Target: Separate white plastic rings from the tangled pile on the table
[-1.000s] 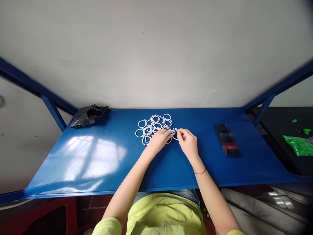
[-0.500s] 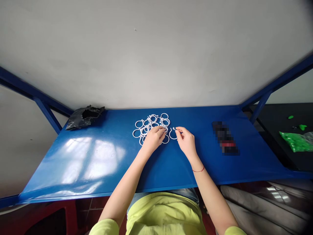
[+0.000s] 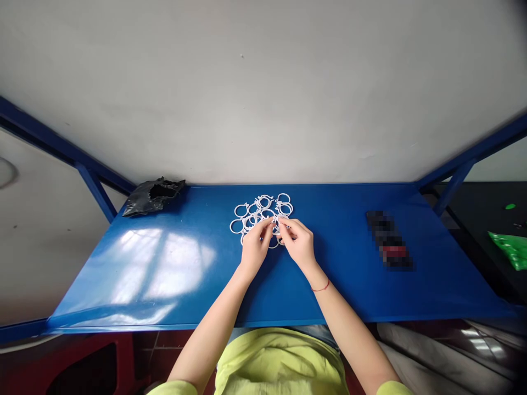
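Note:
A heap of several white plastic rings lies near the back middle of the blue table. Both my hands meet at the heap's near edge. My left hand pinches a white ring with thumb and fingers. My right hand, with a red thread round its wrist, has its fingertips pinched on the same ring from the right. Which parts of the ring each hand grips is hidden by the fingers.
A crumpled black plastic bag lies at the back left corner of the table. A dark blurred-out object lies on the right. Green plastic sits on a dark surface further right. Behind the table stands a white wall.
My right hand has carried its ring left, from a spot apart from the heap to the left hand. Both hands now meet on one ring at the heap's edge.

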`<act>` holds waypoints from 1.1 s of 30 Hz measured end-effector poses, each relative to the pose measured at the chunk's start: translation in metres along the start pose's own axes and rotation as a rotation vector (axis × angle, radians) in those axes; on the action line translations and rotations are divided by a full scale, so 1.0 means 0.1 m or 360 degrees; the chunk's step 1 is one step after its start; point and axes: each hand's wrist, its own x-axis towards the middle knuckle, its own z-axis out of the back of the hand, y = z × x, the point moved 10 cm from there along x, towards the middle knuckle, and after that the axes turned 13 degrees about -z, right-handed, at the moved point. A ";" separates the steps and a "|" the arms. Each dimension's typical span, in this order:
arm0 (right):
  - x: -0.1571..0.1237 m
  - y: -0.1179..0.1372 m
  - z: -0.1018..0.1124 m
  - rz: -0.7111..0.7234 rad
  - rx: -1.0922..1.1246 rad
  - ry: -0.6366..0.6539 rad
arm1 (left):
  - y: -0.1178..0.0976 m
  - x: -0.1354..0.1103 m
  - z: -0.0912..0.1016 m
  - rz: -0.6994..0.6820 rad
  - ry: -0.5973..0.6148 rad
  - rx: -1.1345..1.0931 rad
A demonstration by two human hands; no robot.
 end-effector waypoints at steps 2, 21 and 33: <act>-0.03 0.02 0.01 0.0023 -0.0018 -0.0002 | -0.01 -0.02 0.01 -0.0035 -0.0005 0.0033; -0.14 0.12 0.00 0.0239 -0.0301 -0.0029 | -0.26 -0.04 -0.02 -0.0425 0.0029 0.0410; -0.11 0.09 -0.02 0.0143 -0.0177 -0.0007 | -0.16 0.01 0.06 -0.0183 -0.0056 0.0178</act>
